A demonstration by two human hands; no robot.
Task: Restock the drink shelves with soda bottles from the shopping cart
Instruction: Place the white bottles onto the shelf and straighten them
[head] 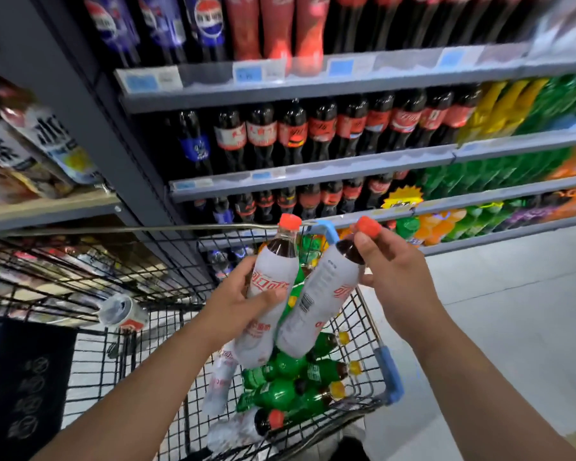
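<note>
Two cola bottles with white labels and red caps are held above the wire shopping cart (363,334). My left hand (243,294) grips the left bottle (266,294) around its middle, and it stands nearly upright. My right hand (389,271) holds the right bottle (316,304) by its neck, just under the cap, and the bottle tilts with its base toward the left one. The two bottles touch near their bases. Behind the cart stand the drink shelves (313,168), stocked with dark cola bottles.
Several green bottles (280,390) with yellow caps and more white-label cola bottles (240,427) lie in the cart basket. A can (123,311) lies on the cart's left part. Yellow, green and orange sodas fill the shelves at right. Grey floor (512,311) spreads to the right.
</note>
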